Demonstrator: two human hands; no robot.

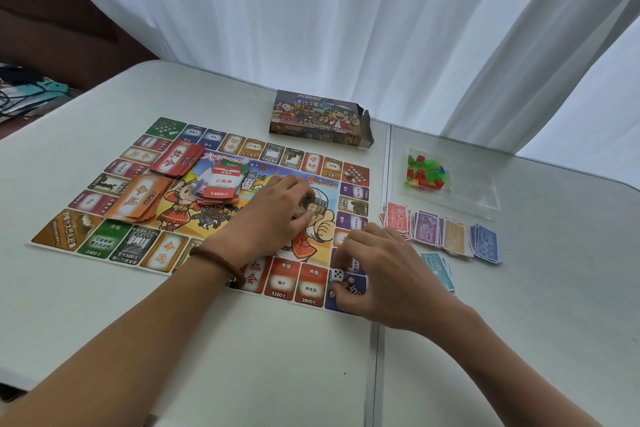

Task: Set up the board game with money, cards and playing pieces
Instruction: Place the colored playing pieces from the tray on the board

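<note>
Die point(336, 276) on board's point(97, 239) near corner, just beside curled right hand point(388, 274); left hand point(277, 208) curled mid-board, both grips unclear; banknote stacks point(453, 236) rightward on tabletop point(242, 357).

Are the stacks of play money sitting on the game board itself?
No, the money stacks lie on the table, just right of the board.

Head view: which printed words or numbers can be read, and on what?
"1400元": top of the middle card stack.
"机会": red card stack.
"3200元": near-edge board square.
"2800元": the square beside it.
"10000": red banknotes.
The box lettering and the far squares: too blurred.
</note>
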